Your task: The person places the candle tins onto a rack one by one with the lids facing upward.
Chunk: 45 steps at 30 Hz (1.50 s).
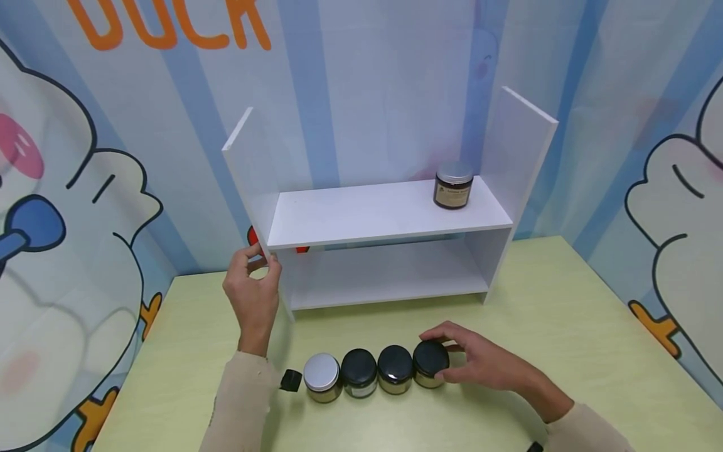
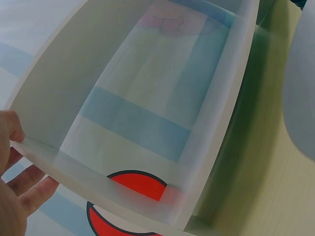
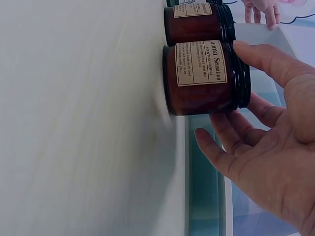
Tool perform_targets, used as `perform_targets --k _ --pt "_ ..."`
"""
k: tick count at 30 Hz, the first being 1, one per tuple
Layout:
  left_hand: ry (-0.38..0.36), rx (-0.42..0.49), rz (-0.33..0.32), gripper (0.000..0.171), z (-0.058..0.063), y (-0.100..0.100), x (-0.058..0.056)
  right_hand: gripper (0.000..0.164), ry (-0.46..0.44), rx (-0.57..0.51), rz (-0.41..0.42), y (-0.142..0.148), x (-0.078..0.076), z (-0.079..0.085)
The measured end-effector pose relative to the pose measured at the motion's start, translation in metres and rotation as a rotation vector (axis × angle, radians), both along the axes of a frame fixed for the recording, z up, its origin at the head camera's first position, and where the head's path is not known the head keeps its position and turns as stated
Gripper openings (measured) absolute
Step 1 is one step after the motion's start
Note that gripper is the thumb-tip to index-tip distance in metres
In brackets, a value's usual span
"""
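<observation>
My left hand pinches the front edge of the white shelf's left side panel between thumb and fingers. The white shelf has two boards and stands on the table. At the right end of a row of jars, my right hand grips a black-lidded scented candle jar, thumb and fingers around its lid. In the right wrist view that candle jar is dark amber with a beige label. Two more black-lidded jars and a silver-lidded jar line up to its left.
A silver-lidded candle jar stands on the upper board at the right. The pale yellow-green table runs back to a cartoon-printed curtain. Tall side panels rise above the upper board.
</observation>
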<state>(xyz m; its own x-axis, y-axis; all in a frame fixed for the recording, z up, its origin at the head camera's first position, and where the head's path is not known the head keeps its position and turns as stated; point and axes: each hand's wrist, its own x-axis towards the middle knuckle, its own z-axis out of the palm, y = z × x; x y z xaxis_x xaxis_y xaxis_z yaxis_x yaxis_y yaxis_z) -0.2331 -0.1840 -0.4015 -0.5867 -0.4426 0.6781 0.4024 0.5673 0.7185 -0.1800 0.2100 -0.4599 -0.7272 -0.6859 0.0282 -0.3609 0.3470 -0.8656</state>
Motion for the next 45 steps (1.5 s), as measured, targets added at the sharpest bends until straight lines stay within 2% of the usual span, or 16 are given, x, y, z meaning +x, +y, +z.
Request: perform_targets --k 13,30,38,45 --pt "0.011 0.001 -0.004 0.024 -0.0016 -0.001 0.0003 0.059 -0.003 0.006 -0.019 -0.0028 0.0011 -0.0006" --pt "-0.012 -0.006 -0.011 0.024 0.0008 -0.003 0.0023 0.058 0.001 0.017 -0.024 -0.0025 0.0008 -0.0007" --pt "-0.007 -0.048 -0.002 0.028 0.0005 -0.0033 0.002 0.058 -0.001 0.007 -0.02 -0.0015 0.0005 -0.0026" --pt "-0.006 -0.074 -0.023 0.033 -0.0011 -0.0029 0.0027 0.057 0.003 0.0 -0.024 -0.001 0.0012 -0.0029"
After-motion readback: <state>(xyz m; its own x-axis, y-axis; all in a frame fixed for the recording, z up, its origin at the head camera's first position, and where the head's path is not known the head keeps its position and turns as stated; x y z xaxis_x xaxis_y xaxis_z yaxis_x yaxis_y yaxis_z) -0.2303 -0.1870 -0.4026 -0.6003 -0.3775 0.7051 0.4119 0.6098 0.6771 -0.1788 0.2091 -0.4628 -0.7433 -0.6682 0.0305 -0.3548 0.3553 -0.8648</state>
